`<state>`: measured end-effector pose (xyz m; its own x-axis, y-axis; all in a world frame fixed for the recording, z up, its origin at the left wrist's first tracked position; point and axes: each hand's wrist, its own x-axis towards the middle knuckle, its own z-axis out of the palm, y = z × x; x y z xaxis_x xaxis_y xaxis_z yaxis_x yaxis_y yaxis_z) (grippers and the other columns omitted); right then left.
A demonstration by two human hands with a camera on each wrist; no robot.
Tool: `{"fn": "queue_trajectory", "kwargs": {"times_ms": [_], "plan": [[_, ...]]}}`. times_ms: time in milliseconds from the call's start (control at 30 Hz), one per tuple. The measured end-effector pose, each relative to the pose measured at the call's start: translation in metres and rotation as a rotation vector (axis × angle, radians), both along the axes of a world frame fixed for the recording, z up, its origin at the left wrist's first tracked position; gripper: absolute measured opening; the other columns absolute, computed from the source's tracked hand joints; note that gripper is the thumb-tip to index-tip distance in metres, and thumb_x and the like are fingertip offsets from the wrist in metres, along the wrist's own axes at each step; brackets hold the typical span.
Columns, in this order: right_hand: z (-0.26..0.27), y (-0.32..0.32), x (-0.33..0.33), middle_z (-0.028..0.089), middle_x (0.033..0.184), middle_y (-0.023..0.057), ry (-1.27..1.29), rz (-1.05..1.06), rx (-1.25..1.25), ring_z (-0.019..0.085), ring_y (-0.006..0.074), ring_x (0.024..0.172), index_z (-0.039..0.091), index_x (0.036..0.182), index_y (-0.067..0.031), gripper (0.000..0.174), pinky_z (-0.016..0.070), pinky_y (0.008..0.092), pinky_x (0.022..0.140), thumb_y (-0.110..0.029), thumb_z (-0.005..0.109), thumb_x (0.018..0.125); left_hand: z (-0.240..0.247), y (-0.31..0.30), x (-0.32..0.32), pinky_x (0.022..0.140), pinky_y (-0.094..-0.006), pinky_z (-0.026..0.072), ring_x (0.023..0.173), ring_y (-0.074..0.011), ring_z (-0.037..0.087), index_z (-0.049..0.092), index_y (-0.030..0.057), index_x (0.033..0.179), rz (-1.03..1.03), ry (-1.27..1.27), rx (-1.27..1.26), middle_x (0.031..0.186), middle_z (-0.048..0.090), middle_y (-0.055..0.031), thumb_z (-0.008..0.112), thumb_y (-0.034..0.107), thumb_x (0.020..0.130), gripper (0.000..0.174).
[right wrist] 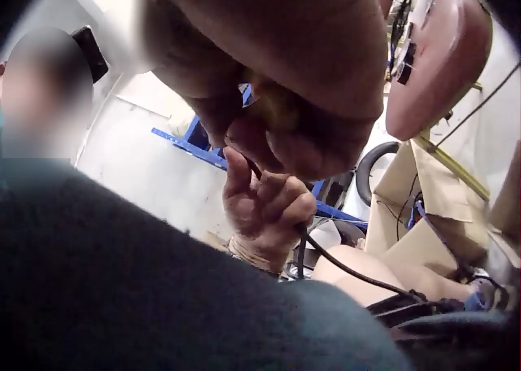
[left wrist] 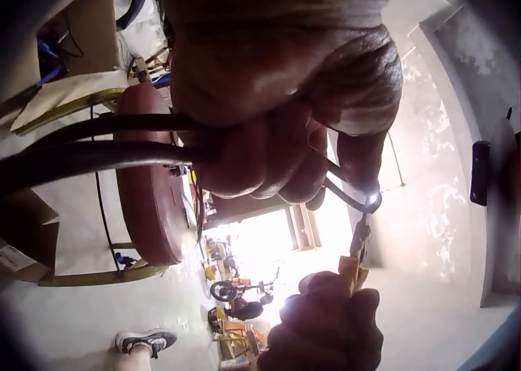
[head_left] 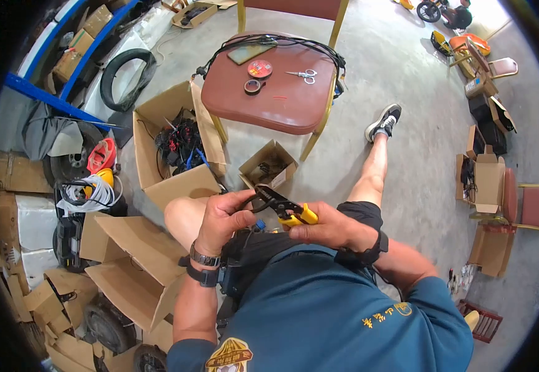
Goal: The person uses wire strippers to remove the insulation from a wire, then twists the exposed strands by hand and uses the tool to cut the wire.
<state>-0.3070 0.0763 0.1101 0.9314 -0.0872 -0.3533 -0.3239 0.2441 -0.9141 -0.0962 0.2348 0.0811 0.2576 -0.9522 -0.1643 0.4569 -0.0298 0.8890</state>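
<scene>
My right hand [head_left: 331,227] grips a wire stripper [head_left: 302,215] by its yellow handles. The tool's dark jaws point toward my left hand [head_left: 223,220], which pinches a black cable [left wrist: 106,153] near its end. In the left wrist view the cable's tip reaches the stripper's head, and two dark strands run back from the curled fingers. From the right wrist, the fingers of the right hand mostly hide the tool, while the cable hangs down below the left hand. Both hands are above the lap.
A red-brown chair [head_left: 269,111] ahead carries looped black cables, scissors [head_left: 308,76], a roll of black tape [head_left: 253,87], a red round roll [head_left: 260,69] and a flat greenish piece [head_left: 249,53]. A cardboard box [head_left: 148,162] of tangled wires and a small box [head_left: 285,177] stand in front.
</scene>
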Motion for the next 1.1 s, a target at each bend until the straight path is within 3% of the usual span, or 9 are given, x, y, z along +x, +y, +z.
{"fn": "queue_trajectory", "kwargs": {"times_ms": [67,200,233,333,367,467,700,1100], "plan": [[0.004,0.003,0.002,0.061,0.085,-0.0016,0.050,-0.074,0.176,0.056,0.0072,0.082,0.062,0.118,-0.0041,0.029,0.0494,0.0251,0.076,-0.023,0.066,0.096,-0.001,0.001,0.000,0.065,-0.0209,0.0452,0.073,-0.0058,0.055,0.064,-0.0009,0.124,0.029,-0.018,0.008,0.085,0.062,0.0017,0.082,0.019,0.082,0.050],[-0.005,-0.023,0.001,0.068,0.096,0.0019,-0.023,0.037,-0.074,0.059,0.0095,0.081,0.062,0.120,-0.0035,0.030,0.0508,0.0275,0.077,-0.026,0.060,0.100,-0.002,-0.004,0.004,0.064,-0.0212,0.0442,0.073,-0.0060,0.054,0.064,-0.0009,0.124,0.019,-0.058,0.002,0.085,0.061,0.0016,0.082,0.018,0.081,0.050],[-0.001,-0.031,-0.003,0.070,0.103,0.0043,-0.010,0.074,0.061,0.061,0.0097,0.085,0.063,0.117,-0.0024,0.029,0.0507,0.0273,0.076,-0.026,0.058,0.101,-0.001,-0.004,0.004,0.064,-0.0214,0.0439,0.073,-0.0061,0.053,0.064,-0.0010,0.125,0.008,-0.050,-0.001,0.085,0.061,0.0016,0.082,0.017,0.081,0.051],[0.011,-0.030,-0.005,0.070,0.103,0.0034,-0.014,0.052,0.149,0.062,0.0099,0.087,0.063,0.117,-0.0020,0.029,0.0505,0.0268,0.077,-0.026,0.057,0.101,-0.009,-0.009,0.005,0.063,-0.0217,0.0431,0.073,-0.0063,0.053,0.062,-0.0014,0.126,0.001,-0.042,-0.059,0.085,0.060,0.0011,0.083,0.016,0.080,0.054],[0.010,-0.027,-0.001,0.070,0.107,0.0033,-0.100,0.023,0.005,0.062,0.0104,0.092,0.062,0.122,-0.0021,0.031,0.0503,0.0271,0.079,-0.026,0.057,0.102,-0.008,-0.009,0.006,0.063,-0.0218,0.0430,0.073,-0.0064,0.052,0.062,-0.0014,0.127,0.005,-0.047,-0.044,0.085,0.060,0.0009,0.083,0.016,0.080,0.054],[0.004,-0.036,-0.002,0.069,0.113,0.0033,-0.037,0.095,-0.039,0.062,0.0112,0.095,0.059,0.127,-0.0022,0.035,0.0496,0.0272,0.080,-0.026,0.057,0.102,-0.004,-0.009,0.005,0.063,-0.0216,0.0429,0.073,-0.0066,0.052,0.062,-0.0016,0.127,0.006,-0.065,-0.014,0.085,0.059,0.0008,0.084,0.015,0.079,0.056],[-0.002,-0.031,-0.011,0.067,0.122,0.0043,-0.011,0.084,0.339,0.062,0.0118,0.103,0.058,0.131,-0.0036,0.039,0.0487,0.0271,0.082,-0.029,0.059,0.101,0.000,-0.007,0.003,0.064,-0.0198,0.0425,0.073,-0.0052,0.052,0.061,-0.0014,0.128,-0.043,-0.109,0.009,0.086,0.059,0.0024,0.085,0.016,0.078,0.058],[0.001,-0.033,-0.009,0.064,0.128,0.0106,-0.048,0.142,0.350,0.058,0.0158,0.115,0.053,0.135,0.0026,0.047,0.0458,0.0281,0.097,-0.028,0.060,0.100,0.013,-0.007,-0.002,0.062,-0.0203,0.0400,0.070,-0.0048,0.049,0.063,0.0013,0.127,-0.072,-0.072,0.014,0.081,0.056,0.0035,0.086,0.017,0.075,0.059]]}}
